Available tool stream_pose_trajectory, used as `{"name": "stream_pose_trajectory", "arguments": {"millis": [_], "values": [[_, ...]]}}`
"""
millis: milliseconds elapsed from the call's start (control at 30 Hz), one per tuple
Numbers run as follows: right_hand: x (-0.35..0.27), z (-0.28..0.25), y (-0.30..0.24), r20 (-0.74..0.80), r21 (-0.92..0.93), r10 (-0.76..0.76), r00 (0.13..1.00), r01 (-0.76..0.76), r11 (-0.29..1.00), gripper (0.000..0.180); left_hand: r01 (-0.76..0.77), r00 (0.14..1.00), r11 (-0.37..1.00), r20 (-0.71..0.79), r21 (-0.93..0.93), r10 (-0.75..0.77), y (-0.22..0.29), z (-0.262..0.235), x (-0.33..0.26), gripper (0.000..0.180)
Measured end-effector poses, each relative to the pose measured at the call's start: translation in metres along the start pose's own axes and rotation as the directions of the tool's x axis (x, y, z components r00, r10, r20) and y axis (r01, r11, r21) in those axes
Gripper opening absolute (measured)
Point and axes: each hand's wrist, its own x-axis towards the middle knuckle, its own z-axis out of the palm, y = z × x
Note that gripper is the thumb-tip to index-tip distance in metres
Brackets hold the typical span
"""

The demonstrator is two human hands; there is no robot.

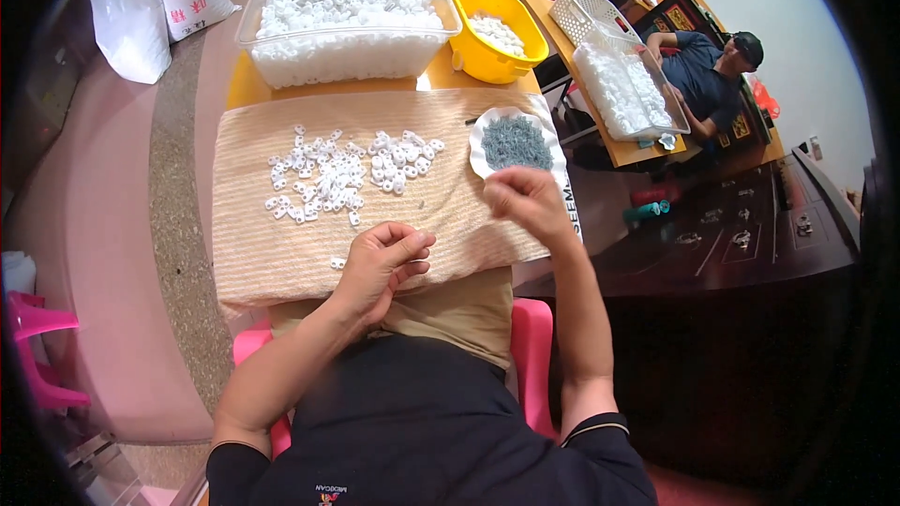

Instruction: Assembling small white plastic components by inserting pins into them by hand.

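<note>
My left hand (384,260) hovers over the near edge of a beige woven cloth (281,244), fingers curled together as if pinching something small; what it holds is hidden. My right hand (527,201) is closed in a pinch just below a white scalloped dish (480,145) filled with small grey metal pieces (516,142). Several small white plastic parts (337,173) lie scattered on the cloth ahead of my left hand. One lone white part (337,262) rests beside that hand.
A clear bin (347,47) heaped with white parts stands at the back, with a yellow bowl (492,33) beside it. White sacks (155,0) sit far left. Another person (712,66) sits at a table with a clear bin (628,89) and a white basket (591,11). Pink stool (33,333) stands at left.
</note>
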Motion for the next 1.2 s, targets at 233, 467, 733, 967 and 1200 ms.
{"name": "stream_pose_trajectory", "arguments": {"millis": [233, 467, 733, 967, 1200], "values": [[0.099, -0.042, -0.058, -0.375, -0.093, -0.269, 0.887, 0.253, 0.963, 0.044, 0.015, 1.0, 1.0, -0.017, -0.005, -0.015, 0.0, 0.002, 0.0, 0.01], [0.076, -0.013, -0.007, -0.094, -0.086, -0.16, 0.983, 0.152, 0.985, 0.027, -0.053, 0.999, 0.998, 0.013, -0.017, 0.053, 0.007, -0.001, 0.001, 0.013], [0.038, 0.051, 0.0, 0.111, -0.608, -0.307, 0.945, 0.309, 0.731, 0.018, -0.054, 0.998, 0.999, -0.008, -0.002, 0.054, 0.001, -0.004, 0.004, 0.01], [0.037, 0.072, -0.01, 0.13, -0.694, -0.297, 0.946, 0.3, 0.655, 0.017, -0.077, 0.997, 0.997, -0.022, -0.015, 0.077, -0.004, -0.008, 0.006, 0.009], [0.046, 0.082, -0.005, 0.177, -0.649, -0.32, 0.931, 0.355, 0.673, 0.019, -0.108, 0.994, 0.994, -0.016, -0.032, 0.107, -0.003, -0.008, 0.006, 0.009]]}}
